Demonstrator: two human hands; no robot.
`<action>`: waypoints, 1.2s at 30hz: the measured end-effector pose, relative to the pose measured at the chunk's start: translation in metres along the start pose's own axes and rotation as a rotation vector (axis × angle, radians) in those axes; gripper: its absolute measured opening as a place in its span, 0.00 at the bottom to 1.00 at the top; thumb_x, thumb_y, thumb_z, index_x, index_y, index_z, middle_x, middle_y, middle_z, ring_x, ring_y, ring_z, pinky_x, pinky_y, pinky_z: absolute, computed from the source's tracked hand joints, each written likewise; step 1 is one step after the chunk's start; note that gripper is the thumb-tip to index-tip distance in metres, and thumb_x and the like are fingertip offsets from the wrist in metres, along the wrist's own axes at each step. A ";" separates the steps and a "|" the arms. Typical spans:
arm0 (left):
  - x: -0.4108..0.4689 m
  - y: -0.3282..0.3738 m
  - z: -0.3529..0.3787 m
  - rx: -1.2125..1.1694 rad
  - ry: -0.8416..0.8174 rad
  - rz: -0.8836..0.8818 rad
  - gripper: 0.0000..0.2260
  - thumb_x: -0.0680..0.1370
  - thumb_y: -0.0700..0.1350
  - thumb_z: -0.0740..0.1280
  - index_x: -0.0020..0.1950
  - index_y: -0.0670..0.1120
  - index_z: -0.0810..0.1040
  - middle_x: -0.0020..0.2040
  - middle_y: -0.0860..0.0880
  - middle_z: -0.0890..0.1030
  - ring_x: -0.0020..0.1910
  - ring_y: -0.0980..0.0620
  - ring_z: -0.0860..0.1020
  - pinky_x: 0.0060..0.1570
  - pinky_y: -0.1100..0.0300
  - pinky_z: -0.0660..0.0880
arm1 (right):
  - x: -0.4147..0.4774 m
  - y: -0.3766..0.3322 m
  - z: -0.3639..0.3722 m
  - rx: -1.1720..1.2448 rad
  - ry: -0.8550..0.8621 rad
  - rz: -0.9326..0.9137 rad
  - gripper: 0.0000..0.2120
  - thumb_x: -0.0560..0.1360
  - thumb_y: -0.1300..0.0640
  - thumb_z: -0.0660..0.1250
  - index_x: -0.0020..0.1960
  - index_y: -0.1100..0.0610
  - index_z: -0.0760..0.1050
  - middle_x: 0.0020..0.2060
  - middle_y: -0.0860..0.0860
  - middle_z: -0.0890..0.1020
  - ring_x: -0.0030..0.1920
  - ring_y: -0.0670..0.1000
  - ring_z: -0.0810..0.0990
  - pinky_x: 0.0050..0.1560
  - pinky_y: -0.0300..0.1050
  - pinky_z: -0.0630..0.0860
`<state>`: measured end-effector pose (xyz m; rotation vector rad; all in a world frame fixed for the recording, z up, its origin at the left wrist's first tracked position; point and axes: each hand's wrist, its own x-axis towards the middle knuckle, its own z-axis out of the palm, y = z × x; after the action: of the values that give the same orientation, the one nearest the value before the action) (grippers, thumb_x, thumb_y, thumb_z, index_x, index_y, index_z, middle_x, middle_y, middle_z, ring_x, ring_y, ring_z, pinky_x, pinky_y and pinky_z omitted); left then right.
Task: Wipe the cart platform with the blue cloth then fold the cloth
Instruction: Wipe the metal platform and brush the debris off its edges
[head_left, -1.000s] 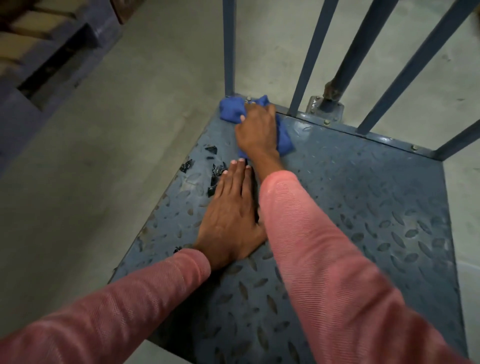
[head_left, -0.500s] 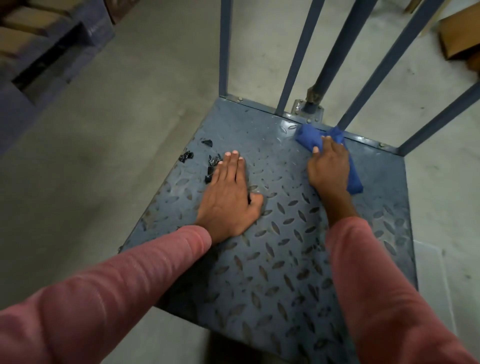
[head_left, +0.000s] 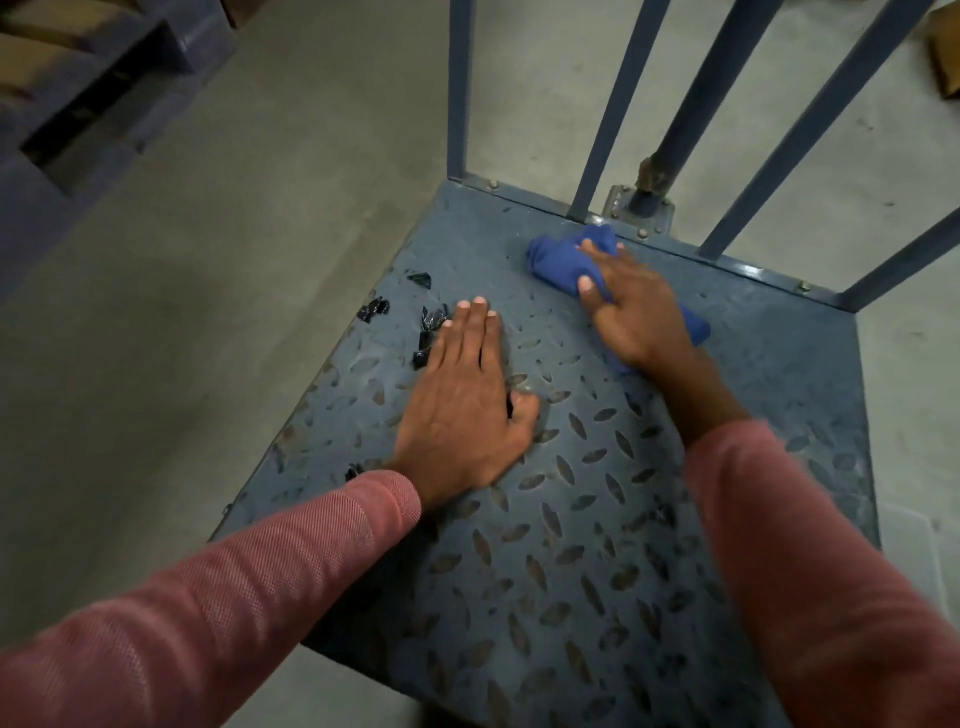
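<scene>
The cart platform (head_left: 597, 519) is a blue-grey metal tread plate that fills the middle of the view. A bunched blue cloth (head_left: 558, 260) lies on it near the far edge, just in front of the upright bars. My right hand (head_left: 636, 312) sits on top of the cloth, fingers and thumb draped round the wad, pressing it to the plate. Part of the cloth is hidden under the palm. My left hand (head_left: 465, 400) rests flat on the plate, fingers straight, left of the cloth.
Black debris bits (head_left: 428, 325) lie on the plate beside my left fingertips. Blue upright bars (head_left: 605, 109) and a pole base (head_left: 641, 205) stand along the far edge. Concrete floor surrounds the cart. A dark pallet (head_left: 88, 109) sits at the far left.
My right hand swept the cloth from the far left corner rightward along the back edge, then back left a little to the pole base. My left hand stayed flat in place.
</scene>
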<state>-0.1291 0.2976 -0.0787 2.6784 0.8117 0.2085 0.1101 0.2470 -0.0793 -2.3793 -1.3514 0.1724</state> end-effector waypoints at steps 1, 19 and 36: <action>0.001 0.000 0.000 -0.007 0.004 0.000 0.38 0.81 0.57 0.51 0.85 0.37 0.48 0.86 0.38 0.46 0.86 0.45 0.42 0.81 0.54 0.35 | 0.017 -0.008 0.007 -0.007 -0.001 -0.006 0.28 0.79 0.41 0.50 0.77 0.49 0.63 0.76 0.51 0.66 0.77 0.57 0.62 0.76 0.57 0.58; 0.001 0.002 -0.003 -0.002 -0.014 0.002 0.39 0.80 0.57 0.51 0.86 0.37 0.47 0.86 0.39 0.45 0.86 0.46 0.41 0.83 0.53 0.36 | 0.041 -0.052 0.019 -0.064 0.169 0.157 0.20 0.81 0.51 0.59 0.72 0.53 0.70 0.67 0.55 0.76 0.65 0.62 0.66 0.65 0.56 0.65; 0.001 -0.001 0.000 -0.025 -0.026 0.007 0.39 0.79 0.58 0.47 0.85 0.37 0.47 0.86 0.38 0.46 0.86 0.45 0.43 0.84 0.51 0.40 | 0.087 -0.097 0.046 -0.013 -0.206 -0.303 0.22 0.81 0.51 0.60 0.74 0.50 0.69 0.70 0.52 0.75 0.67 0.60 0.69 0.67 0.46 0.57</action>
<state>-0.1287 0.2988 -0.0788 2.6552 0.7868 0.1840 0.0648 0.3777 -0.0754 -2.1797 -1.7925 0.3290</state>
